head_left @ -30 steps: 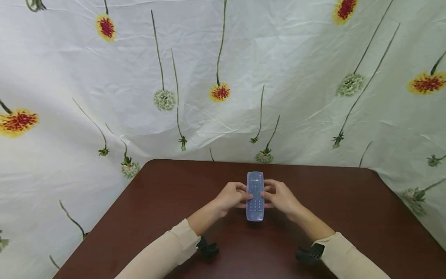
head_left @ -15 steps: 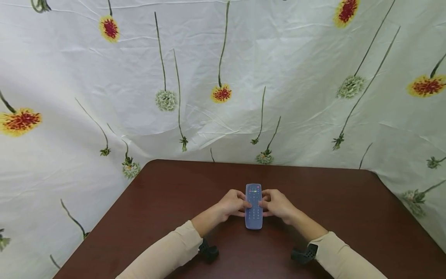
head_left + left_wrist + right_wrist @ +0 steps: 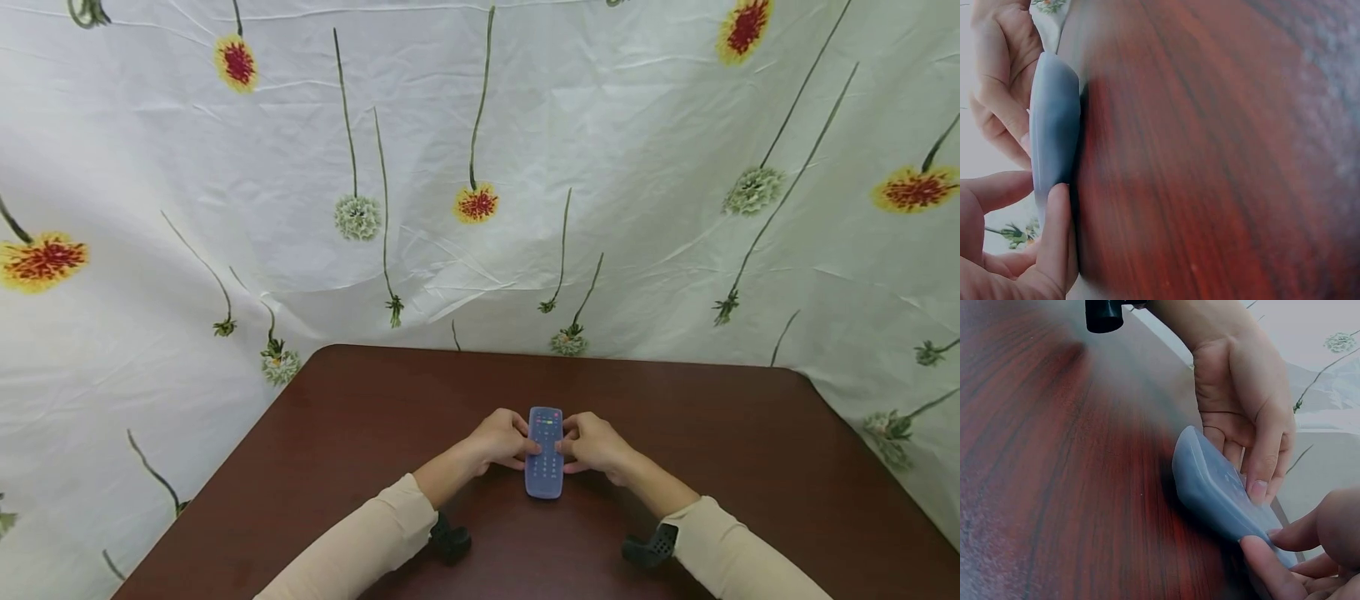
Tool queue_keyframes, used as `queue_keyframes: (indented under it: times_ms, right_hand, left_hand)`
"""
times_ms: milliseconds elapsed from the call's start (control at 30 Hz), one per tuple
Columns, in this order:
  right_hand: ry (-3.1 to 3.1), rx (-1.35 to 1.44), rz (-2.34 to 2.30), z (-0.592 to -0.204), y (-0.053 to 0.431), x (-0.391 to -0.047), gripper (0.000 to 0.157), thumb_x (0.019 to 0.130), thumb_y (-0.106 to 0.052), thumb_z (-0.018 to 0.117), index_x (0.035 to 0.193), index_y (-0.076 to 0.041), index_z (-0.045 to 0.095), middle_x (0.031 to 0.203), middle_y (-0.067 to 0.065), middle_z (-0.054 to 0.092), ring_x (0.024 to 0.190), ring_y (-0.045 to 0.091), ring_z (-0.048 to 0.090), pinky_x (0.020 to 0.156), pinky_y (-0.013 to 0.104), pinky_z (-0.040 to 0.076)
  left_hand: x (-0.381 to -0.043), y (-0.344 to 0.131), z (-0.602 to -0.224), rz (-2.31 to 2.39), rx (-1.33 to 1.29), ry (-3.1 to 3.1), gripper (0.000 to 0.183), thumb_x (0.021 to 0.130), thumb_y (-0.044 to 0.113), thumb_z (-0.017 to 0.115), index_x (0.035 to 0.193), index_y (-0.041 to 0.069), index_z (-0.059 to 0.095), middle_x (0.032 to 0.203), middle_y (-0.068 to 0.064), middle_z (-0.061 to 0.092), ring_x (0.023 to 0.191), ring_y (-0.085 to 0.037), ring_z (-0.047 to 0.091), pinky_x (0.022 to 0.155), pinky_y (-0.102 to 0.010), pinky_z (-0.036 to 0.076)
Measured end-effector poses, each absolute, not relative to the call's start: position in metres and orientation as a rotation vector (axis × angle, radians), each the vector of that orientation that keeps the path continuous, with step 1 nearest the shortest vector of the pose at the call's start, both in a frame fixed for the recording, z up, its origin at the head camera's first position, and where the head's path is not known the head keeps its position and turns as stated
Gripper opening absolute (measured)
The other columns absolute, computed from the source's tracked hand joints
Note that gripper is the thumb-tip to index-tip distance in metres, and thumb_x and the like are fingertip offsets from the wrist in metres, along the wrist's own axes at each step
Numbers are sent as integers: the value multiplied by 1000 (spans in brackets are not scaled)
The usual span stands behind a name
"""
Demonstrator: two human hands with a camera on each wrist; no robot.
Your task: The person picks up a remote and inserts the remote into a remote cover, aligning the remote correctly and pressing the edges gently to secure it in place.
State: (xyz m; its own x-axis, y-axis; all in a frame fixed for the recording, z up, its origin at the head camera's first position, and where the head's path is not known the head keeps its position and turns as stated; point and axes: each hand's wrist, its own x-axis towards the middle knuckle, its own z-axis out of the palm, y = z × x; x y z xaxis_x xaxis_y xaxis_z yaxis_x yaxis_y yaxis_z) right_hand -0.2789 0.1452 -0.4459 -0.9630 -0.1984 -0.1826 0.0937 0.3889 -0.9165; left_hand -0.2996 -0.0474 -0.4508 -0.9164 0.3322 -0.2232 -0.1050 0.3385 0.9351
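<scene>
A remote control (image 3: 544,475) in a bluish translucent cover lies between both hands, its buttons facing up in the head view. My left hand (image 3: 497,437) pinches its left side, thumb on top and fingers at the edge. From the other side my right hand (image 3: 598,442) grips it the same way. The left wrist view shows the cover's rounded end (image 3: 1055,119) close above the tabletop with a dark shadow beside it; whether it touches I cannot tell. In the right wrist view the remote's cover (image 3: 1210,487) hides part of the left hand's fingers.
A dark reddish-brown table (image 3: 360,417) with rounded far corners spreads under the hands. Behind it hangs a white cloth (image 3: 637,125) printed with flowers. Black wrist cameras sit below the left wrist (image 3: 450,537) and the right wrist (image 3: 651,546).
Both hands have lowered the remote control toward the table and nearer to me, mostly in the first half second. Their hold on it looks the same.
</scene>
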Motion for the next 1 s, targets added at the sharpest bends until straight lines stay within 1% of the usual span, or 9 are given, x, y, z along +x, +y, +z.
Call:
queue_keyframes:
  times_ms: [167,433,600,667,800,900,967,1000]
  right_hand:
    - [2427,-73,-1551,-444,147,-279,44,97,7,65,136,20,48,96,18,64,78,23,70,64,37,61]
    - [2431,-82,-1539,-445,148,-281,45,97,7,65,137,20,48,96,17,64,78,23,70,64,37,61]
    - [2498,-123,-1511,-446,149,-282,46,96,6,68,137,18,50,92,15,64,75,22,70,64,37,61]
    - [2579,-172,-1469,-445,150,-283,48,95,3,70,138,16,51,89,12,63,72,21,70,63,36,61]
    - [2781,-306,-1304,-438,155,-286,49,96,-6,74,140,7,56,86,6,63,64,18,66,59,35,58]
    - [2938,-444,-1125,-427,162,-290,47,97,-12,74,139,2,59,91,4,66,71,19,66,64,39,55]
    - [3039,-522,-1011,-419,169,-291,46,97,-15,74,138,1,60,97,6,69,80,22,67,70,43,55]
    - [3092,-547,-948,-416,172,-292,45,98,-17,74,137,0,61,100,7,70,85,24,67,73,45,55]
  left_hand:
    - [-301,-45,-451,1581,176,2260,29,87,-1,81,104,-4,58,87,-17,66,72,-22,70,66,-36,61]
    - [-303,-45,-450,1572,177,2264,31,87,-1,82,105,-3,57,85,-16,67,72,-22,71,65,-36,61]
    - [-303,-48,-449,1548,173,2255,31,88,2,82,106,-2,57,86,-16,68,71,-22,70,65,-36,61]
    - [-304,-51,-444,1520,193,2262,33,88,5,82,109,-3,58,88,-15,68,73,-23,70,65,-38,61]
    - [-308,-60,-430,1461,272,2329,41,91,12,80,120,-5,57,94,-12,66,78,-26,68,68,-41,61]
    - [-313,-65,-420,1396,380,2474,47,94,16,78,130,-4,57,97,-11,65,81,-27,67,70,-41,59]
    - [-315,-68,-415,1256,481,2660,53,95,24,77,138,1,56,103,-10,67,86,-28,67,74,-43,57]
    - [-316,-69,-413,1160,530,2766,56,96,28,76,142,4,55,110,-11,67,91,-30,67,76,-46,57]
